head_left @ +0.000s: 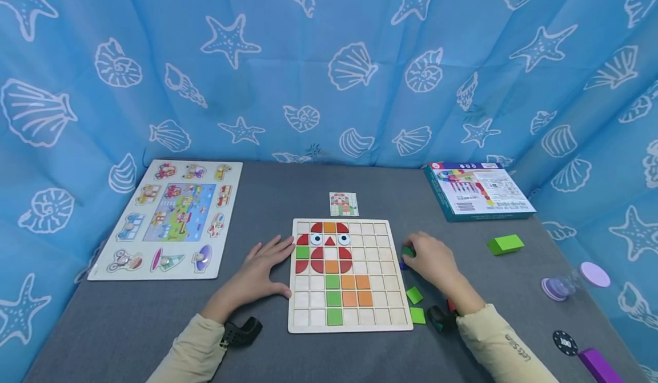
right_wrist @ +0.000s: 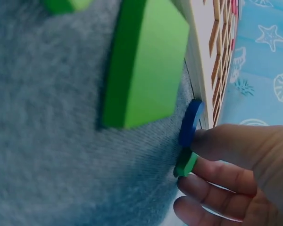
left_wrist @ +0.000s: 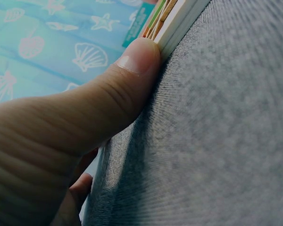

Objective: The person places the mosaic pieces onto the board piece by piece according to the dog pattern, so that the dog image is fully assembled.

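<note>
A wooden grid board (head_left: 365, 317) lies flat, with red, orange, green and eye-printed tiles in some of its squares. Fingers spread, my left hand (head_left: 257, 280) rests at the board's left edge; its thumb (left_wrist: 139, 59) touches the rim. Beside the right edge, my right hand (head_left: 434, 260) bends its fingers round a small dark green piece (right_wrist: 185, 163), pinching it low against the cloth. A blue piece (right_wrist: 191, 123) stands on edge by the right thumb. Two light green tiles (head_left: 417, 315) lie nearer me, and a red piece (head_left: 451, 305) is partly hidden by the right wrist.
A picture card (head_left: 343, 204) lies behind the board. A peg puzzle (head_left: 230, 200) is at left, a flat box (head_left: 478, 194) at back right. On the right are a green block (head_left: 506, 245), a purple-capped clear container (head_left: 557, 287), a black disc (head_left: 565, 343) and a purple block (head_left: 598, 365).
</note>
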A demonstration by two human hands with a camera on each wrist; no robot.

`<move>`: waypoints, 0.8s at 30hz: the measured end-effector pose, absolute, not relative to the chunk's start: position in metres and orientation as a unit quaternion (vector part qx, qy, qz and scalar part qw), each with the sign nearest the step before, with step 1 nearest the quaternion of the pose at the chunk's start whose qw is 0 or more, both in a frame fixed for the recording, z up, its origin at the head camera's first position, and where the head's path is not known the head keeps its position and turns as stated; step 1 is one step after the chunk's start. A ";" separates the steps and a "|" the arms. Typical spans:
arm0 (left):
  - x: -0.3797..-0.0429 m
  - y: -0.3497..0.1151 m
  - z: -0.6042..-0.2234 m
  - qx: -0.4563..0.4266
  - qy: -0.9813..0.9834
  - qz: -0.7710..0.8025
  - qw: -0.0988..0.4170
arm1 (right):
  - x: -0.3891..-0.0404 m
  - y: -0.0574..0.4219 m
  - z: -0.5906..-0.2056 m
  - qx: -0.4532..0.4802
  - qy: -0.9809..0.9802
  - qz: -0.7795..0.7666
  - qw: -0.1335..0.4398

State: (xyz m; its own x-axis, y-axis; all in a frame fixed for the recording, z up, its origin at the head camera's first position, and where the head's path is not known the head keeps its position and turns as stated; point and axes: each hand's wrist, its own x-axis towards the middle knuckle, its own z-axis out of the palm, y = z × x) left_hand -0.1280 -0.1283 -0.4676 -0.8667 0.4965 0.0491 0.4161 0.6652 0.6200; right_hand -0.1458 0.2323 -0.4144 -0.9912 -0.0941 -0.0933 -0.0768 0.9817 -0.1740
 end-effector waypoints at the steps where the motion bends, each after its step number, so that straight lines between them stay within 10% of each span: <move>1: -0.128 -0.128 -0.468 0.250 0.911 0.323 0.063 | -0.144 0.232 -0.414 -0.046 0.994 -0.087 0.045; 24: -0.127 -0.128 -0.467 0.250 0.911 0.322 0.065 | -0.099 0.180 -0.416 -0.187 0.977 -0.103 0.007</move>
